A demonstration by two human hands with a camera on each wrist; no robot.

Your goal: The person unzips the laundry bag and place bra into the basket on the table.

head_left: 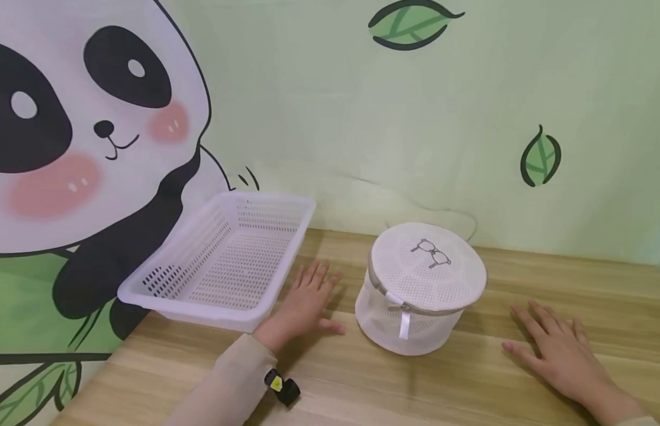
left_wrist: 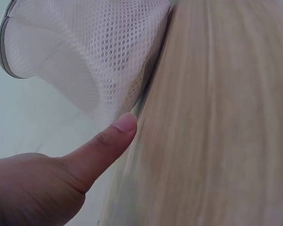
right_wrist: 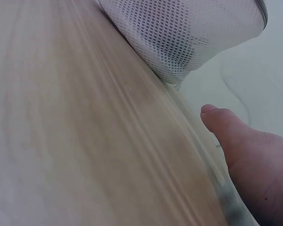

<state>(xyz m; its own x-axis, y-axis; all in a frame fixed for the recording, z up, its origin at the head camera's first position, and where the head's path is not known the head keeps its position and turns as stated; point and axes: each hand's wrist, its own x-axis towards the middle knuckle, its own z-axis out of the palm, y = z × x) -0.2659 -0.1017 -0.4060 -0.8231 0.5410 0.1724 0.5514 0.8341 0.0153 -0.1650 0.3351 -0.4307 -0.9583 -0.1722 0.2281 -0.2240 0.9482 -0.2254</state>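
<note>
My left hand (head_left: 305, 305), released with fingers spread, is palm-down over a wooden table (head_left: 377, 390), between a white slotted basket (head_left: 231, 269) and an upright, lidded white mesh bag (head_left: 428, 278). My right hand (head_left: 566, 358), likewise relaxed, is right of the bag, apart from it.

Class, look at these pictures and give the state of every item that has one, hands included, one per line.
Mesh bag: upright, holding its round shape.
Lid: down over the bag; the zip looks closed at the front, the back is hidden.
Zip tab: hanging down.
White basket: right way up, uncovered.
Left hand: palm down, holding nothing.
Right hand: palm down, holding nothing.
</note>
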